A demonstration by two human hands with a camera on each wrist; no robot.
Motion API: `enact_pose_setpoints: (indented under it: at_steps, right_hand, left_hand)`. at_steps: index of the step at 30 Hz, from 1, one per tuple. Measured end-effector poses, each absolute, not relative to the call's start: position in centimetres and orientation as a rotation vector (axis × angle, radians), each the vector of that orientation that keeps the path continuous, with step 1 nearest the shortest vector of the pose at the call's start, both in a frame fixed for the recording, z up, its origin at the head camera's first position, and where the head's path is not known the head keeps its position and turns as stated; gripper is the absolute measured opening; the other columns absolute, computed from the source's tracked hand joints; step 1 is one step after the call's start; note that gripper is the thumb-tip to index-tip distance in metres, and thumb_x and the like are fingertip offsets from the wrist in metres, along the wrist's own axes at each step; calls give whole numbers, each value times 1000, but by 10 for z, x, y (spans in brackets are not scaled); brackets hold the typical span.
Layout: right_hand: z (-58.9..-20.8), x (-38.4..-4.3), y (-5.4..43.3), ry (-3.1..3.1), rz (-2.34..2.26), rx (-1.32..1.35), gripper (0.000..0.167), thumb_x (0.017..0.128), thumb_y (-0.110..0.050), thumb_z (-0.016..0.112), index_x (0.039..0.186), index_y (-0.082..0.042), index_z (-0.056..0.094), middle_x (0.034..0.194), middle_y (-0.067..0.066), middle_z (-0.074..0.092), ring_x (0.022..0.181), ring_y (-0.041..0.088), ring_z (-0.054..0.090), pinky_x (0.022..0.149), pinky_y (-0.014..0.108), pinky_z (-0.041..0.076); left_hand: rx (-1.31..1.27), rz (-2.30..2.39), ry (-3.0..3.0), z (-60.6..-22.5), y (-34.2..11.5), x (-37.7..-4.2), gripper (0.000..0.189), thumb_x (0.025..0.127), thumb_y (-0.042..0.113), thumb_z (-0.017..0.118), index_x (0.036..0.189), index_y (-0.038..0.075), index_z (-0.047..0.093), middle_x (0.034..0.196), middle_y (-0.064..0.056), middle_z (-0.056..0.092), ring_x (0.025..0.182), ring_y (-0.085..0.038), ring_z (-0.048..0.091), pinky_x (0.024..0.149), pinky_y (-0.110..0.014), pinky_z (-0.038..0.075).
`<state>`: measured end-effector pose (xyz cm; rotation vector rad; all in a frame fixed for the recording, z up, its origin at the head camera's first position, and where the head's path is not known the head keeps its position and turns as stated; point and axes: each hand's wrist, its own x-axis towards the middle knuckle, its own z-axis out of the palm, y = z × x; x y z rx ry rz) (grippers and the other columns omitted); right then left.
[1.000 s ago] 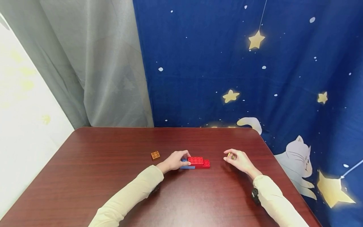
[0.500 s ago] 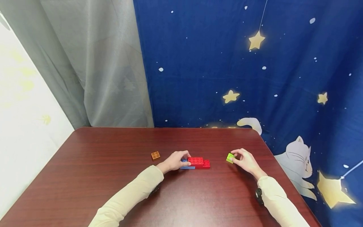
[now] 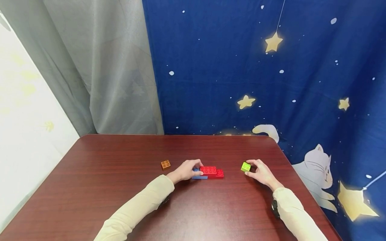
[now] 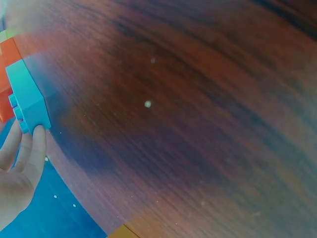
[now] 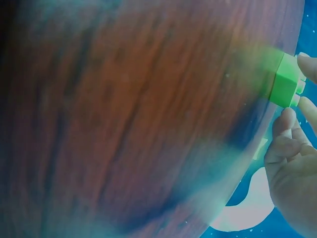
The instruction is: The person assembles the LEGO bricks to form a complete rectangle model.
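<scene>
My left hand [image 3: 188, 170] holds the left end of a low brick build, thumb at the front and fingers behind. In this build a red brick [image 3: 208, 170] sits on top, over a blue brick [image 3: 199, 177] and a lower red brick [image 3: 219, 173] at the right. The left wrist view has the fingertips against the end of the blue brick [image 4: 29, 94]. To the right, my right hand [image 3: 261, 172] pinches a small lime-green brick [image 3: 245, 166], its studs facing up. In the right wrist view, fingers meet this green brick [image 5: 285, 82] from two sides.
A small orange-brown brick [image 3: 165, 164] with studs up lies left of my left hand on the dark red-brown wooden table [image 3: 126, 154]. Behind the table hang a grey curtain [image 3: 117, 67] and a blue star-patterned curtain [image 3: 211, 67].
My right hand has shifted slightly right and its fingers have opened out around the green brick, which was mostly hidden and now shows its studded top. My left hand and the build stay put.
</scene>
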<state>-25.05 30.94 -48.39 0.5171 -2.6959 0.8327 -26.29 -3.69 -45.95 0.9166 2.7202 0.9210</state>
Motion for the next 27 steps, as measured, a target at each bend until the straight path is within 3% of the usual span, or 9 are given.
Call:
enact_pose_setpoints:
  at_steps: [8,27]
  right_hand:
    - [-487,-250,311,-2708,802,548,47,64,-8,77,106,0,57,85,10,55,78,25,50,67,38,39]
    - [-488,-251,304,-2790,763,545,40,69,-9,73,106,-6,59,79,2,51,70,18,46,61,32,39]
  left_hand:
    - [954,925,2733,-459,-37,-262,23,79,28,66,96,14,56,92,-1,60,89,-18,55,80,-32,42]
    - [895,926,2727,-461,-37,-262,22,79,29,65,96,17,56,92,1,59,85,-14,53,78,-31,42]
